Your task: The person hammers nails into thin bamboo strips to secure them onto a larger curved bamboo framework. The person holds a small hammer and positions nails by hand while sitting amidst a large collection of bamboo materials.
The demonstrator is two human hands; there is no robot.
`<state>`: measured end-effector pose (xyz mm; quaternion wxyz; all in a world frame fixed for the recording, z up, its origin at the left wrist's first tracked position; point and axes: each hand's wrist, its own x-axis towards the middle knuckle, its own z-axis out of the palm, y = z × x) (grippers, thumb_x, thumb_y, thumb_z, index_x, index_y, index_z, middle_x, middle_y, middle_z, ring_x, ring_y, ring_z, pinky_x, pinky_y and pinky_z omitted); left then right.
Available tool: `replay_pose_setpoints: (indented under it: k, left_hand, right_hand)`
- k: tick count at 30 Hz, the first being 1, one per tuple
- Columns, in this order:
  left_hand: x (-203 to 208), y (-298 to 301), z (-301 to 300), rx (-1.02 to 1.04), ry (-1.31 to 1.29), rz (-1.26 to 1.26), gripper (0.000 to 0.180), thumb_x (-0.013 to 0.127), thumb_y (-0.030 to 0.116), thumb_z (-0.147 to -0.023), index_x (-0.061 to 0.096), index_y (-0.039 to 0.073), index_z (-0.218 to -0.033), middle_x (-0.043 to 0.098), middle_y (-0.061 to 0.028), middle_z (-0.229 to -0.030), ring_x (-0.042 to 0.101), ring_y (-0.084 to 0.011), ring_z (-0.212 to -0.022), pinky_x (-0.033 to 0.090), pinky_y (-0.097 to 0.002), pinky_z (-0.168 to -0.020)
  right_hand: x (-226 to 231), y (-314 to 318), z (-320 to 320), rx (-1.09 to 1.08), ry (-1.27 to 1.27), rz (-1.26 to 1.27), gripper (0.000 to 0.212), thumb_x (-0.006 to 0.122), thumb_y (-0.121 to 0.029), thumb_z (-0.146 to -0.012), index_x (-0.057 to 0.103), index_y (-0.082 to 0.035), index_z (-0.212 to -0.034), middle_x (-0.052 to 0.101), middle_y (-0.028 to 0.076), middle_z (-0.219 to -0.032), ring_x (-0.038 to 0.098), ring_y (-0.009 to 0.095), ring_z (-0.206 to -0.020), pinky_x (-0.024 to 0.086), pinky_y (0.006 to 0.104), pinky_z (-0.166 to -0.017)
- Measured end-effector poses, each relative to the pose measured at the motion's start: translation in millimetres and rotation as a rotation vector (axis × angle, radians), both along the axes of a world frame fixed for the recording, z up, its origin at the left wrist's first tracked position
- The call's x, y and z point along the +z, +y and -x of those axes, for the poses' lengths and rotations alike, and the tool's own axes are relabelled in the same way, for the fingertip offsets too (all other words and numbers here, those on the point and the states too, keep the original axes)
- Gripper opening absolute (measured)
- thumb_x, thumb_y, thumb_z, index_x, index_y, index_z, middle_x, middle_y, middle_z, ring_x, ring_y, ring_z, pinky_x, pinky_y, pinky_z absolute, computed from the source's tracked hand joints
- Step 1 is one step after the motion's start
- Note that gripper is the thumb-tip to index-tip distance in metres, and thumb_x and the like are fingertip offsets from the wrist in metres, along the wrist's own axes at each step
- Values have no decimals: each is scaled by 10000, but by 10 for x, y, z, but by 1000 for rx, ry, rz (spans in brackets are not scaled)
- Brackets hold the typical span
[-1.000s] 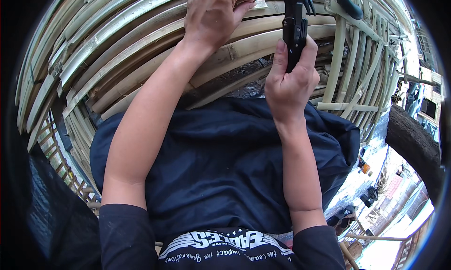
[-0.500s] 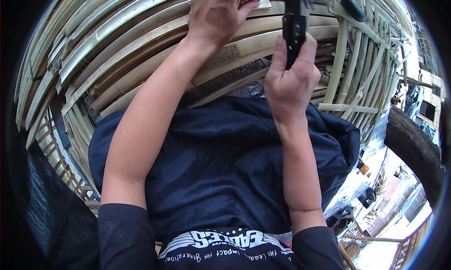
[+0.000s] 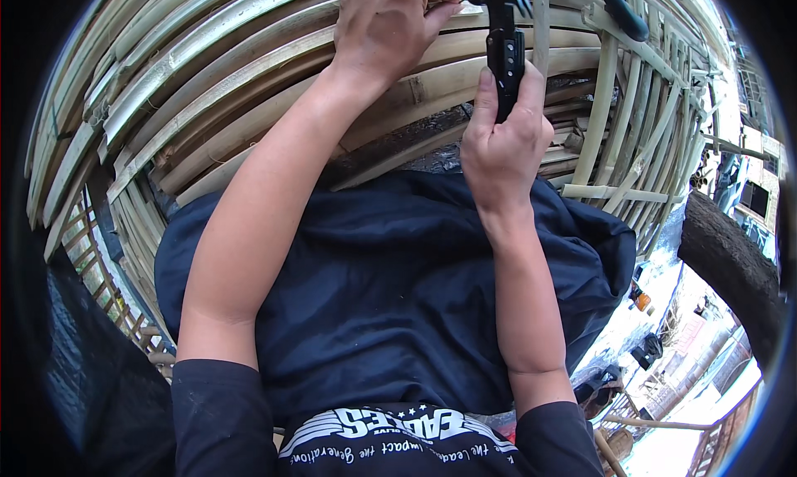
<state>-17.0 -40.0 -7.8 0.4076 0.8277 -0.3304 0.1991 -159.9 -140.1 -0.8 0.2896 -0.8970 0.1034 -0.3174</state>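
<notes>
My right hand (image 3: 506, 145) is closed around the black handle of a claw hammer (image 3: 505, 55), thumb along the grip. The hammer's striking face points left, close to the fingertips of my left hand (image 3: 383, 33). That left hand is closed in a pinch over the bamboo slats (image 3: 432, 95). A small thin dark tip, looking like a nail (image 3: 462, 1), shows at its finger and thumb; most of it is hidden by the fingers. The slats curve across the far side, split and pale, laid side by side.
Dark blue cloth (image 3: 382, 286) covers my lap. Upright bamboo strips (image 3: 635, 128) form a lattice at the right, with a dark curved handle (image 3: 621, 10) above. A thick dark log (image 3: 726, 253) stands at the far right. Black sheeting (image 3: 91, 361) hangs at the lower left.
The hammer has swung left and its head has come into fuller view, nearer my left fingertips. My right hand shifted slightly left; my left hand stays almost still.
</notes>
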Motion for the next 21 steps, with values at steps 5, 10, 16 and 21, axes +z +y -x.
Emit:
replay_pose_setpoints:
  k: [5,10,16,21]
  left_hand:
    - [-45,-5,-6,15,40,-22,101,785,198,-858,775,102,-831,737,-34,-871,681,-245,-893,420,-438,-850]
    - [-34,11,54,0,90,-32,106,784,203,-860,777,101,-829,737,-35,-880,678,-252,-899,416,-443,-856]
    - [2,-10,13,-28,19,8,89,780,202,-862,780,121,-826,737,-28,-878,684,-246,-894,411,-441,-860]
    - [-8,11,5,11,45,-48,91,792,201,-852,774,120,-816,728,-23,-854,682,-237,-865,411,-430,-848]
  right_hand:
    - [144,35,43,-12,118,-109,273,632,-137,-1023,535,8,-1234,680,219,-818,706,435,-753,535,463,-629]
    - [126,55,63,-42,-62,-77,237,626,-135,-1026,552,14,-1194,687,213,-808,708,423,-724,537,463,-625]
    - [101,66,92,-72,-97,-62,262,635,-121,-1014,542,22,-1212,690,221,-799,707,440,-750,532,466,-624]
    - [58,71,99,-30,-2,-65,291,626,-130,-1025,528,13,-1259,679,218,-829,707,423,-738,544,446,-633]
